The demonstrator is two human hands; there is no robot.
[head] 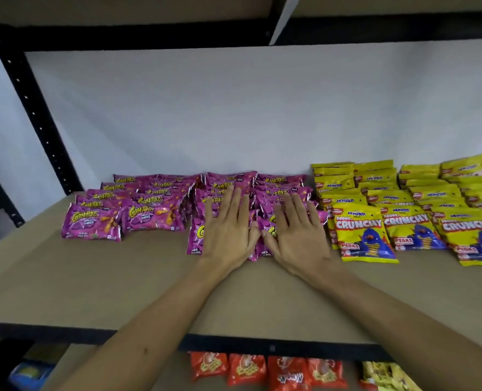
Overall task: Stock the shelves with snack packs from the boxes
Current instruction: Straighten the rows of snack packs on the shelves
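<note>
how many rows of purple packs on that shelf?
4 rows of purple packs: far left, next right, one under the left hand, one under the right hand. Packs behind may be hidden.

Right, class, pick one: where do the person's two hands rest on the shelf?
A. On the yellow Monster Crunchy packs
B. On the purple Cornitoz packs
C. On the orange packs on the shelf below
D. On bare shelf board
B: the left hand and right hand lie flat, fingers straight, on the purple Cornitoz packs, left of the yellow Monster Crunchy packs.
</note>
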